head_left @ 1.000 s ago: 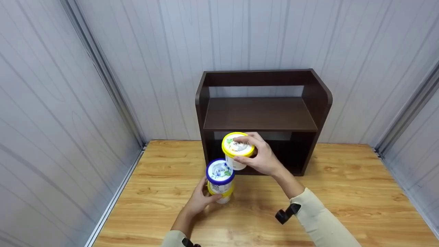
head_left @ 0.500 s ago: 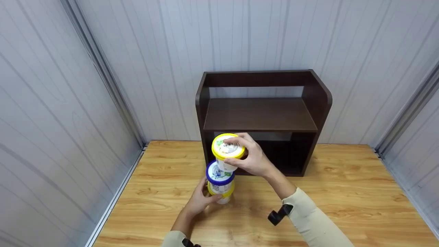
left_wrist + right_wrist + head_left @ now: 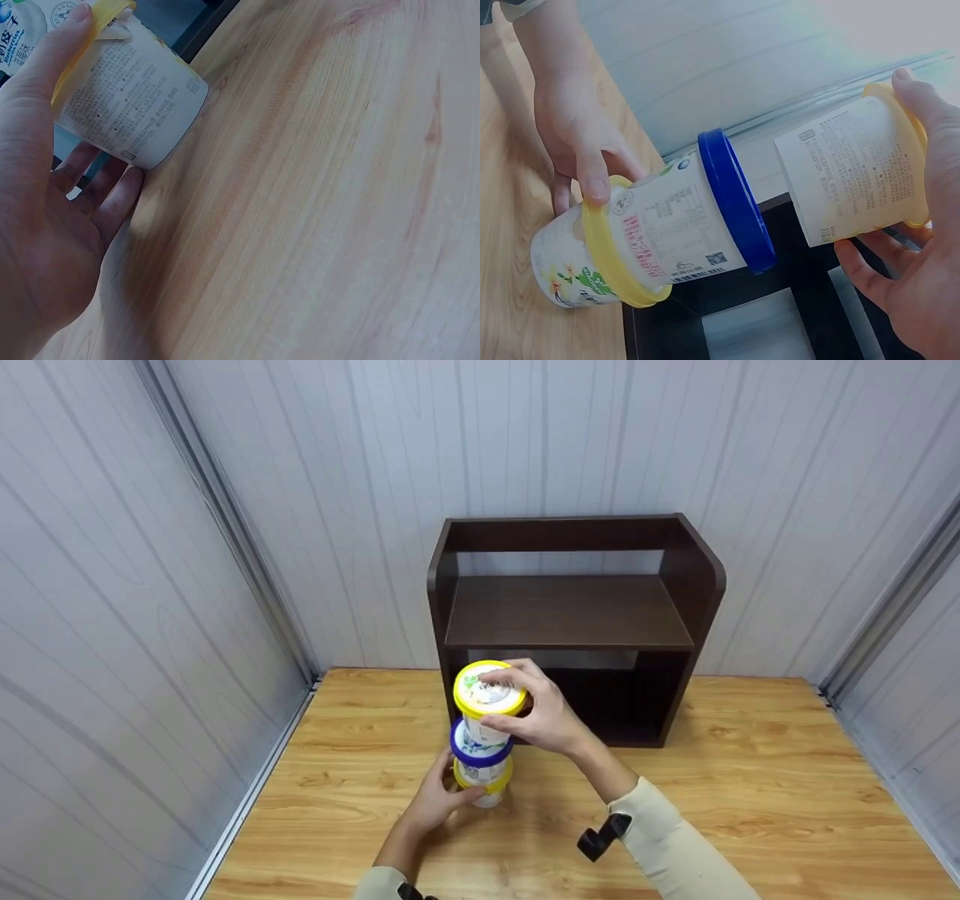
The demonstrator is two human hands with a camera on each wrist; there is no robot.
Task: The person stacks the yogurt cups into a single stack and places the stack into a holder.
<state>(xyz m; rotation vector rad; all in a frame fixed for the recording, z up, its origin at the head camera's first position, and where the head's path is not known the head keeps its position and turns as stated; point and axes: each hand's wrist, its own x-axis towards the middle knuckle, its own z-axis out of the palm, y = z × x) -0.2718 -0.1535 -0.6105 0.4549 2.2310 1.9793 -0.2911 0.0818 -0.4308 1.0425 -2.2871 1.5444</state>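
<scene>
Two white printed tubs stand stacked on the wooden table. The lower one has a yellow lid (image 3: 495, 787), and on top of it sits a tub with a blue lid (image 3: 480, 760). My left hand (image 3: 433, 801) grips the lower tub from the left, its thumb across the yellow rim, as the left wrist view shows. Above the stack, my right hand (image 3: 547, 718) holds another yellow-lidded tub (image 3: 471, 701) by its lid edge, thumb in front. In the right wrist view a gap separates this held tub (image 3: 847, 172) from the blue lid (image 3: 735, 202).
Just behind the tubs stands a dark brown two-level shelf (image 3: 570, 611), against the pale panelled back wall (image 3: 375, 510). Wooden tabletop (image 3: 780, 780) extends to both sides of it. A metal-edged side wall (image 3: 112, 660) bounds the left.
My right hand has carried its yellow-lidded tub leftward and slightly down, from right of the stack to over the blue lid. The left hand and the two stacked tubs have stayed put.
</scene>
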